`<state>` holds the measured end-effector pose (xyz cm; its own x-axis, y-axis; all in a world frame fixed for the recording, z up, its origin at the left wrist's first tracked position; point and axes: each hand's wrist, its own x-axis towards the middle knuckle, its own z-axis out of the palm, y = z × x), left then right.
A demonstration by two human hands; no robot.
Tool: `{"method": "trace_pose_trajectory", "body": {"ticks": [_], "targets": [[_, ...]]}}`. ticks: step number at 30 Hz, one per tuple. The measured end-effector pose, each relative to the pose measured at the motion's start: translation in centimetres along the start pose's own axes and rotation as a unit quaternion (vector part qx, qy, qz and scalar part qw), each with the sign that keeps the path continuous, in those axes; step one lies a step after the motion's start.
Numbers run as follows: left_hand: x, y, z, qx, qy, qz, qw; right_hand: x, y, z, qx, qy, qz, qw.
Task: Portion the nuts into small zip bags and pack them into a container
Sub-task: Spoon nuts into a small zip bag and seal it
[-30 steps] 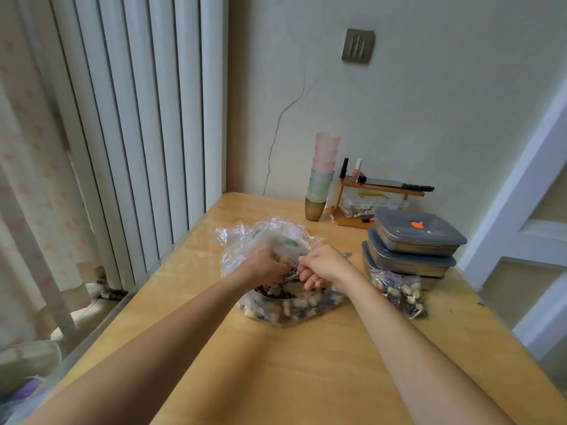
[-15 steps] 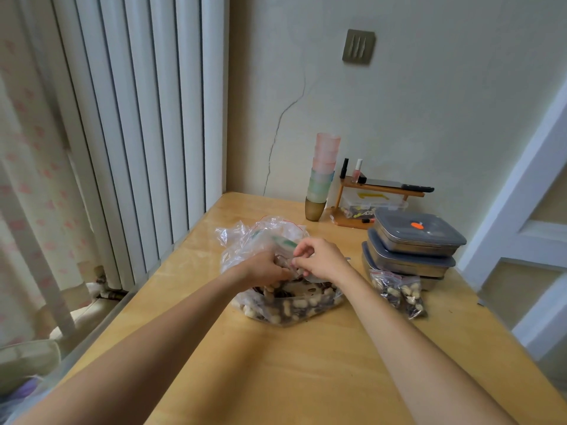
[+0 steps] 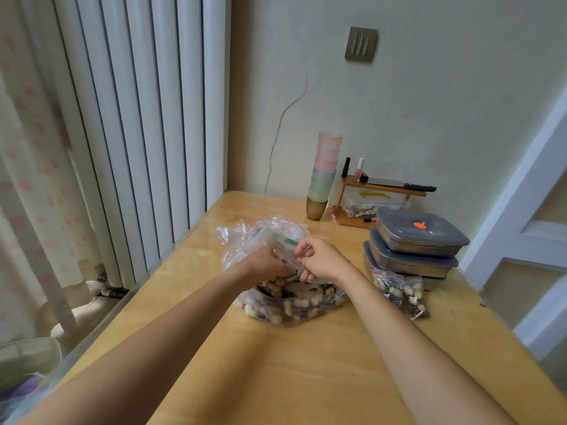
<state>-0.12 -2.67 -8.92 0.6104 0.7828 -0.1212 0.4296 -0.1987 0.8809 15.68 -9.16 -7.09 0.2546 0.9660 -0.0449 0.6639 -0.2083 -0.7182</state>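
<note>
Clear small zip bag [image 3: 288,251] blurs between both hands.

- A wooden table [image 3: 306,369] stands in a room corner; white vertical blinds [image 3: 138,118] hang along its left edge
- A floral curtain [image 3: 27,167] hangs at far left
- A stack of pastel cups [image 3: 325,170] stands on a brown cup [image 3: 316,208] near the cracked wall [image 3: 429,102]
- Just right of the cups, a small wooden shelf [image 3: 383,188] carries two little bottles [image 3: 358,169] and a dark flat object [image 3: 399,184]
- A grey plate [image 3: 361,44] is fixed high on the wall
</note>
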Motion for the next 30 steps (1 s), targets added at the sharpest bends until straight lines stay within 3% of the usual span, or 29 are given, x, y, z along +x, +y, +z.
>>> {"method": "trace_pose_trajectory", "body": {"ticks": [7,12,23,26,30], "targets": [[0.1,-0.7,-0.5,-0.009,-0.036,0.046,0.998,-0.4,0.2,-1.2,0.006,-0.056,-0.037,0.998],[-0.5,0.0,-0.6,-0.015,-0.038,0.071,0.997,-0.7,0.1,-1.8,-0.014,-0.025,-0.056,0.998],[-0.2,-0.5,0.8,-0.022,0.116,0.016,0.993,-1.3,-0.1,-1.7,-0.053,0.026,-0.088,0.994],[-0.5,-0.7,1.2,-0.091,0.121,-0.010,0.988,-1.8,0.0,-1.9,-0.074,-0.001,-0.077,0.994],[-1.0,-0.6,1.6,-0.116,0.118,-0.012,0.986,-2.3,0.0,-2.3,-0.065,0.026,-0.074,0.995]]}}
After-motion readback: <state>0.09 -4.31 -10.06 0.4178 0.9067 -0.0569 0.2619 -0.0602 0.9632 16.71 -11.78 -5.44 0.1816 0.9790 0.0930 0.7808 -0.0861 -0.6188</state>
